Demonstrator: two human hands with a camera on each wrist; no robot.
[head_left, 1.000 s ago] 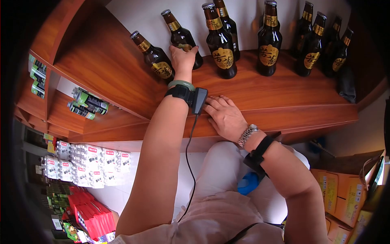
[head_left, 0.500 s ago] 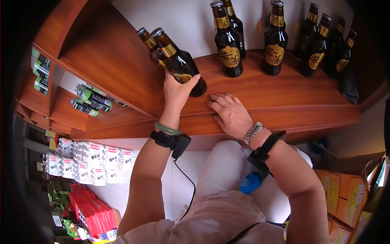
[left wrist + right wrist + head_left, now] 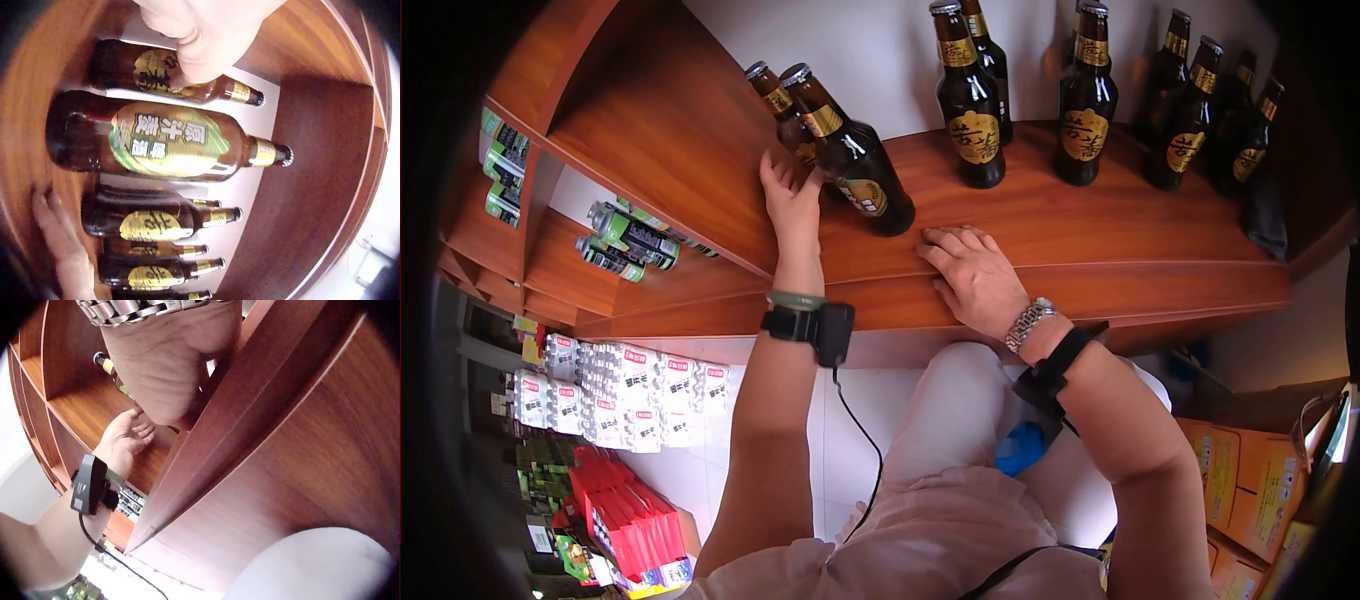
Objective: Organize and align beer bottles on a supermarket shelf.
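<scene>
Resting flat on the shelf's front edge at 3 o'clock from the middle of the head view, the right hand (image 3: pixel 980 287) has its fingers laid out, slightly apart, holding nothing. Nearer the body are two pale-trousered legs (image 3: pixel 940 410), with one blue item (image 3: pixel 1020 448) between them. The left hand (image 3: pixel 793 210), between 10 and 11 o'clock, is open with fingers loosely spread, pinching nothing; whether a fingertip touches glass I cannot tell.

Ten brown bottles can be made out, some partly hidden. One green-and-gold-labelled bottle (image 3: pixel 855 155) stands upright just beside that hand, between 11 and 12, with one rear bottle (image 3: pixel 780 110) behind it. A middle pair (image 3: pixel 972 120) stands at 1 o'clock, a second pair (image 3: pixel 1087 105) between 1 and 2, and a group of four (image 3: pixel 1188 125) at 2. One dark cloth-like item (image 3: pixel 1265 220) lies between 2 and 3.

The shelf (image 3: pixel 1020 225) is reddish-brown, wood-grained and curved, backed by a pale wall (image 3: pixel 840 40). Between 9 and 10, side compartments hold several green-and-black cans (image 3: pixel 635 235); their full count is hidden. Beyond, over a pale tiled floor (image 3: pixel 840 400), stacked white packs (image 3: pixel 620 390) sit between 8 and 9, red bags (image 3: pixel 630 525) between 7 and 8, and orange boxes (image 3: pixel 1250 490) at 4.
</scene>
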